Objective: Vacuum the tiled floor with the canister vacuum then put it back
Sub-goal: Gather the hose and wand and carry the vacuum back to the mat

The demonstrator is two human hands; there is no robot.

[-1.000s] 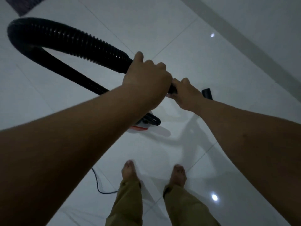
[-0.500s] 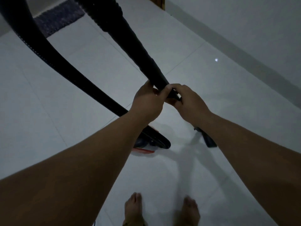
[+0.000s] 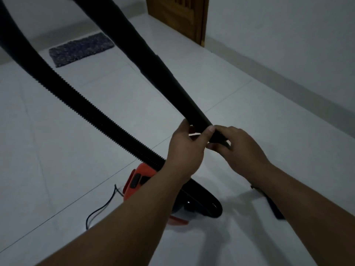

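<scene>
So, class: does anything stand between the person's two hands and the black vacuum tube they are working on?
Nothing visible does. The left hand and right hand both already grip the lower end of the smooth black vacuum tube, directly above the orange and black canister on the floor.

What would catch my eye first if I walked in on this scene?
Two bare hands meeting mid-frame: the left hand and right hand both grip the end of a black tube slanting up to the top edge. Below them sits the orange and black canister vacuum on the pale tiled floor, its ribbed hose arcing up left. Far back lie a dark mat and a wooden door.
</scene>
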